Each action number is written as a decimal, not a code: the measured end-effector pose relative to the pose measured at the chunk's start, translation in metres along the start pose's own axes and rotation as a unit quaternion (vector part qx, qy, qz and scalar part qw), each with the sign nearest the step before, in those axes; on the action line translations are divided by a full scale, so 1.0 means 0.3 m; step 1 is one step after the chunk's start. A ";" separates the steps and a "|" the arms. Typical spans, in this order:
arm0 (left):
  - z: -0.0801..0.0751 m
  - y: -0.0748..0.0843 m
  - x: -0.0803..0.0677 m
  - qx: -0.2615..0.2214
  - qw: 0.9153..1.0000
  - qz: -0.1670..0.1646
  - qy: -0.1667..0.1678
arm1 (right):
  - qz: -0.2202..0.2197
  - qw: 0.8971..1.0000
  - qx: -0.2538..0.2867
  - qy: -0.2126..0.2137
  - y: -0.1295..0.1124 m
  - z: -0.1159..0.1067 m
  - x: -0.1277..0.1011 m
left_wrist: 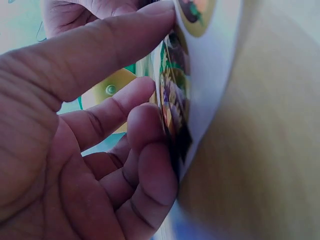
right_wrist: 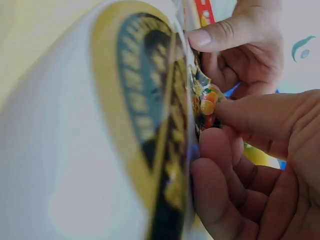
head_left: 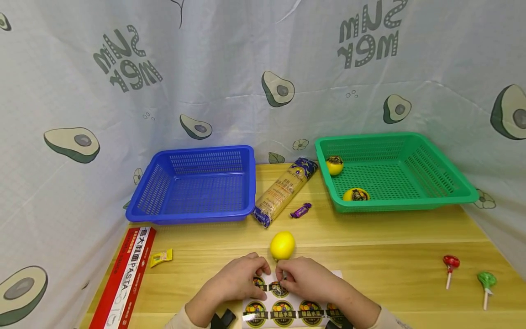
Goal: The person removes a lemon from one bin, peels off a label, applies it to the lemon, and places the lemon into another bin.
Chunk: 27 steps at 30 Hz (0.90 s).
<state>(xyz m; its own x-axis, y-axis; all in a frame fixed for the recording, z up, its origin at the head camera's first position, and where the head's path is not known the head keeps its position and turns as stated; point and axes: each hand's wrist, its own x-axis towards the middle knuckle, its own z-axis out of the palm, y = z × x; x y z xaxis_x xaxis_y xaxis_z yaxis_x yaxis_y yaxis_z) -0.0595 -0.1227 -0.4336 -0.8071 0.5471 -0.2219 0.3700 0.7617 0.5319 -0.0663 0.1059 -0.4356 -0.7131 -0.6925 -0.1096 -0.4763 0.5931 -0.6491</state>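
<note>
A white sheet of round fruit stickers (head_left: 338, 274) lies on the table in front of me, its black-and-gold labels in rows. My right hand (head_left: 306, 278) pinches the edge of one sticker (right_wrist: 209, 104) between thumb and forefinger; in the right wrist view that edge is lifted off the backing. On the sheet's left part rests my left hand (head_left: 242, 278), thumb and fingertips touching it, as the left wrist view also shows. Just beyond both hands sits a yellow lemon (head_left: 282, 245) with no label on the side facing me.
Behind stand a blue basket (head_left: 201, 214) and a green basket (head_left: 411, 201) holding two labelled lemons (head_left: 334, 165). Between them lie a spaghetti pack (head_left: 285, 192) and a purple candy (head_left: 301, 210). A pasta box (head_left: 123, 278) and yellow candy (head_left: 161, 257) lie left, two lollipops (head_left: 451, 262) right.
</note>
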 end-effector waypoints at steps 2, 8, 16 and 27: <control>0.001 -0.002 0.002 0.003 1.000 0.002 0.000 | 0.002 1.000 0.003 0.004 -0.003 0.000 0.002; 0.003 -0.005 0.009 -0.003 1.000 -0.004 -0.006 | 0.016 0.998 0.060 -0.008 0.003 -0.028 0.000; -0.007 -0.011 0.010 -0.012 1.000 0.004 -0.016 | 0.041 0.980 0.196 -0.013 0.019 -0.088 -0.010; -0.025 -0.019 0.013 -0.241 0.968 0.066 0.022 | 0.051 0.942 0.330 -0.024 0.020 -0.099 -0.010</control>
<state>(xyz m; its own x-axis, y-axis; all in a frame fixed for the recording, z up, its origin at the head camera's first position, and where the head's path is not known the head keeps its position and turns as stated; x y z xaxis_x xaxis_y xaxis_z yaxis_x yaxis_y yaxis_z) -0.0682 -0.1275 -0.4312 -0.7905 0.6049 -0.0962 0.2221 0.4294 0.8754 -0.0825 0.1237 -0.4168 -0.7056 -0.6734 -0.2205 0.0278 0.2846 -0.9582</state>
